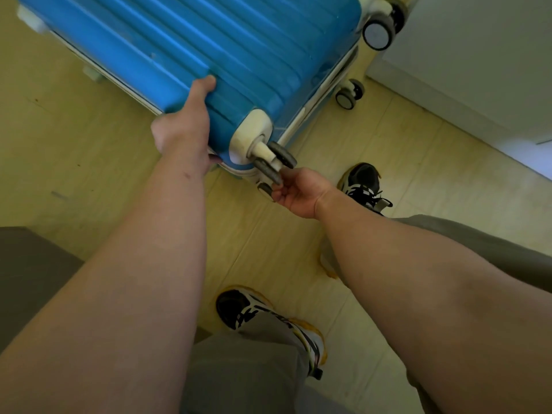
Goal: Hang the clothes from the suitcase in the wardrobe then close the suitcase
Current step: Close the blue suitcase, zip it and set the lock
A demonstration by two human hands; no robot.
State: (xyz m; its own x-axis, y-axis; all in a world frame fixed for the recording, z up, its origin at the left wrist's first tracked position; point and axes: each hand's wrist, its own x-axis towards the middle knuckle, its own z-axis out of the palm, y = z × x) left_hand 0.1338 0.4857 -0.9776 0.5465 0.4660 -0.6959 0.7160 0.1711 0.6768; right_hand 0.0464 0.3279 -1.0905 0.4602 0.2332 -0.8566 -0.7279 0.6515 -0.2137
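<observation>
- Suitcase: a blue ribbed hard shell lying flat on the floor. We judge it stiff, smooth and bulky, best taken by its rim.
- White cabinet: close beside the suitcase's wheeled end, crowding that side.
- Our left hand grips the suitcase's near rim, thumb on top.
- Our right hand curls just below the suitcase's corner wheel; we cannot tell whether it holds anything.

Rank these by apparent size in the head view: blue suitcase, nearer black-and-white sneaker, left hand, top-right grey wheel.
1. blue ribbed hard-shell suitcase
2. nearer black-and-white sneaker, though closeness to the camera enlarges it
3. left hand
4. top-right grey suitcase wheel
</observation>
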